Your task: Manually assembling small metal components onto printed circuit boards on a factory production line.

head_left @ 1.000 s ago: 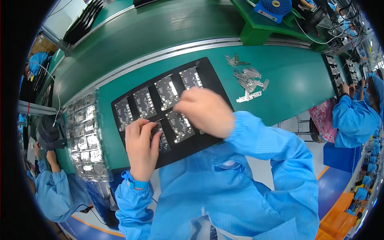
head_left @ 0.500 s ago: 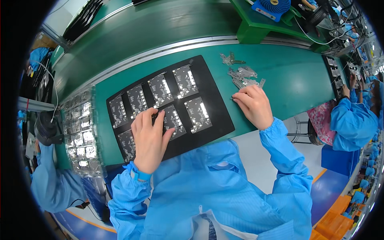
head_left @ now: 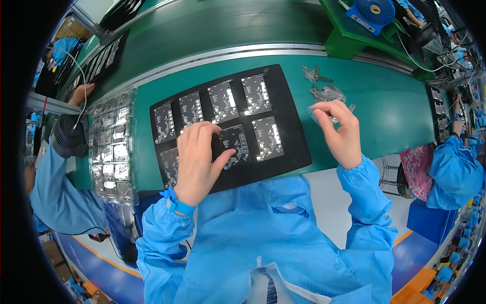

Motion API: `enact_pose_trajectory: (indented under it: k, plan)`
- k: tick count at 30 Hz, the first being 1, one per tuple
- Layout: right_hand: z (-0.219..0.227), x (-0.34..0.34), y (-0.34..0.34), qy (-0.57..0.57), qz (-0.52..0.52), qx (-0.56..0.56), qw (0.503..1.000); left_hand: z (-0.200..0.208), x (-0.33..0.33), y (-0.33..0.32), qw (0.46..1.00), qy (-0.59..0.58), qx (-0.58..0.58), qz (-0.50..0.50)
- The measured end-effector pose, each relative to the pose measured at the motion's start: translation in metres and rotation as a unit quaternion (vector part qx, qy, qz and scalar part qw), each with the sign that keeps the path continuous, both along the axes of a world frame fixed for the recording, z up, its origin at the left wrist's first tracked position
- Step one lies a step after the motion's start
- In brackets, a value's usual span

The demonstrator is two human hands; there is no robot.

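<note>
Spread fingers of my left hand (head_left: 195,154) rest over a circuit board (head_left: 234,142) in the near row of a black tray (head_left: 291,137). Its thumb and fingertips lie apart, touching the board or just above it. Several more dark boards with shiny silver parts, such as one circuit board (head_left: 268,138), sit in two rows on the tray. To the right of the tray, my right hand (head_left: 339,129) pinches a small clear piece (head_left: 315,115), partly hidden by the fingers. Just beyond that hand lies a loose pile of clear strips (head_left: 328,93) on the green table.
A clear blister tray (head_left: 112,144) with shiny parts stands at the left, beside a dark fan (head_left: 71,136). Co-worker's hand (head_left: 82,93) touches another black tray (head_left: 104,58). A blue fan (head_left: 372,12) stands on a green shelf (head_left: 344,38). Another person (head_left: 450,167) sits at the right.
My right hand has come up from the tabletop beside the pile, with the pinched piece. The left hand stays over the same board. The whole view has shifted; a co-worker's hand appears at far left.
</note>
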State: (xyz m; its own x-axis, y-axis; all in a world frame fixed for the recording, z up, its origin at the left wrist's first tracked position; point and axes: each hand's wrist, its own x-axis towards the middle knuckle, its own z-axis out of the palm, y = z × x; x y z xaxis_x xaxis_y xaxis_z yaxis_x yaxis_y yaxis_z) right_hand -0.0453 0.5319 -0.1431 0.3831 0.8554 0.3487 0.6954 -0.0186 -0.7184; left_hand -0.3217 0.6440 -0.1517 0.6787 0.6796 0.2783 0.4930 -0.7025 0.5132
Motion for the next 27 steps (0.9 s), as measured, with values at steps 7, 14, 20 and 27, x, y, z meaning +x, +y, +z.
enact_pose_trajectory:
  k: [7, 14, 20, 27]
  plan:
    - [0.026, -0.060, 0.023, 0.142, 0.229, -0.024, 0.963, 0.013, -0.005, -0.017, 0.981, -0.182, -0.041, -0.052]
    - [0.029, -0.082, 0.027, 0.154, 0.306, -0.042, 0.938, 0.013, -0.011, -0.021, 0.970, -0.206, 0.092, -0.096]
    - [0.028, -0.083, 0.027, 0.148, 0.296, -0.057, 0.942, 0.011, -0.013, -0.022, 0.970, -0.199, 0.101, -0.097]
    - [0.024, -0.082, 0.029, 0.144, 0.303, -0.049, 0.941, 0.010, -0.011, -0.019, 0.969, -0.188, 0.125, -0.101]
